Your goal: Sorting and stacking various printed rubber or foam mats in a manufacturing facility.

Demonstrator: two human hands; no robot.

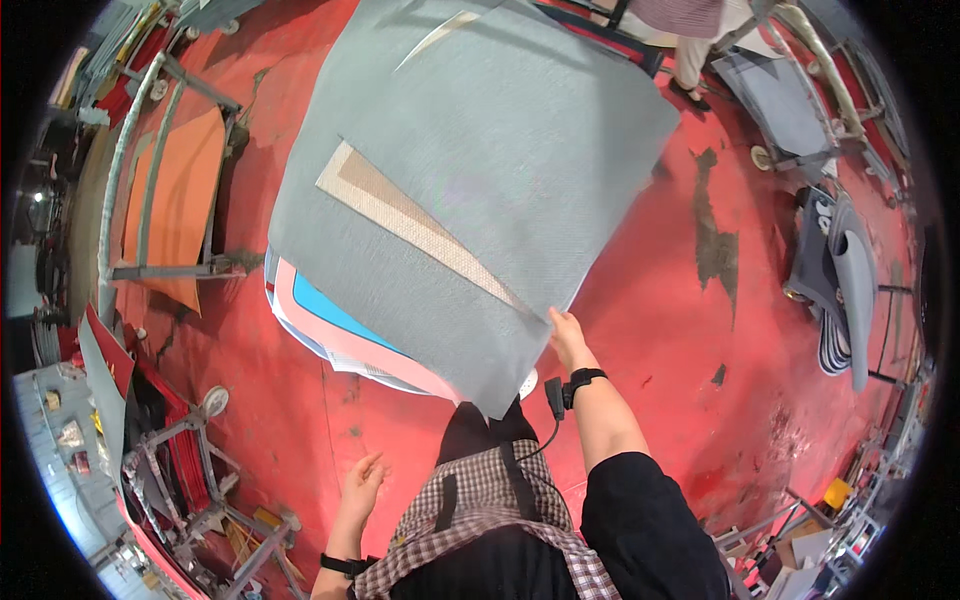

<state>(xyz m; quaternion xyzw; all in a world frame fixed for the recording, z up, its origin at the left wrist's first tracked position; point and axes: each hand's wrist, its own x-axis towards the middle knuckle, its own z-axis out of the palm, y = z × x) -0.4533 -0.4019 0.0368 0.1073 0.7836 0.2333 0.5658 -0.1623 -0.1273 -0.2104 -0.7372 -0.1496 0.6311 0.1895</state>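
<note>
A large grey textured sheet [480, 130] lies on top of a stack in front of me, one corner hanging toward my waist. Across it runs a tapering tan woven strip [400, 225], its narrow tip near my right hand. My right hand [568, 340] pinches the sheet's right edge close to that corner. Under the sheet's left side, a pink-bordered piece with a blue middle [335, 312] and some white edges stick out. My left hand [362, 487] hangs low at my left side, apart from the stack, fingers loosely spread and holding nothing.
An orange panel [180, 200] leans in a metal-framed cart at the left. Another cart [185, 450] with red sheets stands at lower left. Grey sheets [780, 100] rest on a rack at upper right, near a standing person [690, 50]. Folded grey mats [840, 280] hang at the right.
</note>
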